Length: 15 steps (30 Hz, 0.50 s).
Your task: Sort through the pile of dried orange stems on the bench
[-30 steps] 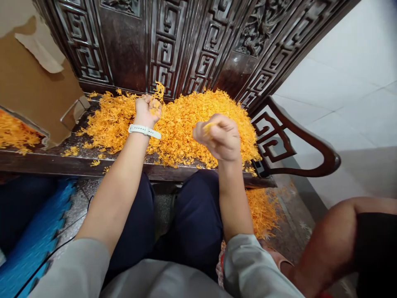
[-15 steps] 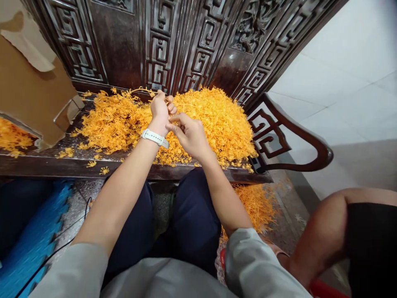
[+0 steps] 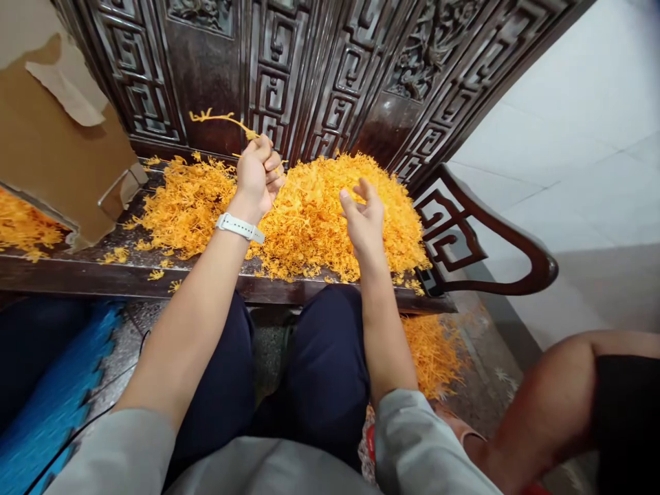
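My left hand (image 3: 259,173), with a pale watch band at the wrist, is closed around a thin orange plastic stem (image 3: 225,117). The stem sticks out past the fingertips to the upper left and has small branched tips; the part inside the fist is hidden. Over the right side of the heap, my right hand (image 3: 365,216) hangs with thumb and fingers apart, and nothing shows in it. Beneath both hands lies a large heap of orange plastic flower pieces (image 3: 309,227), spread across the dark wooden bench (image 3: 278,290).
A cardboard box (image 3: 77,144) stands on the bench at left, with more orange pieces beside it. The carved backrest (image 3: 206,82) rises behind the heap, and a curved armrest (image 3: 536,268) closes the right end. Another person's leg (image 3: 546,399) is at lower right, near orange strands (image 3: 433,354) on the floor.
My hands were together over the heap and are now apart. The right hand has moved right and opened. The left has shifted slightly up and left, still gripping the stem.
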Tool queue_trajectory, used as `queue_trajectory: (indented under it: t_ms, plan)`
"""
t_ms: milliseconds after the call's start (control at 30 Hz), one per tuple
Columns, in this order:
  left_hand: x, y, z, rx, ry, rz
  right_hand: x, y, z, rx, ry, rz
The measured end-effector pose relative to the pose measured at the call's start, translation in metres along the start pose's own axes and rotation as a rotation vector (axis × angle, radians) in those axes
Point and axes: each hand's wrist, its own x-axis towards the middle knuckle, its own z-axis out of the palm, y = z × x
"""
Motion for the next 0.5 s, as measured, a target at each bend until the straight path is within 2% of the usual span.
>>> queue_trajectory:
  t_ms: [100,233,300,433,500]
  plan:
    - [-0.007,-0.011,0.007,0.077,-0.077,-0.039,-0.008,-0.006,0.007,0.197,-0.183,0.027]
    - [-0.007,-0.019,0.006,0.103,-0.115,-0.063,-0.023,-0.031,0.010,0.238,-0.375,-0.063]
    - [-0.006,-0.021,0.006,0.092,-0.100,-0.068,-0.026,-0.036,0.010,0.215,-0.338,-0.135]
    - [0.001,-0.029,0.006,0.094,-0.072,-0.035,-0.046,-0.052,0.009,0.162,-0.141,-0.287]
    - [0.010,-0.030,0.002,0.077,0.026,0.011,-0.067,-0.071,0.004,0.192,-0.135,-0.381]
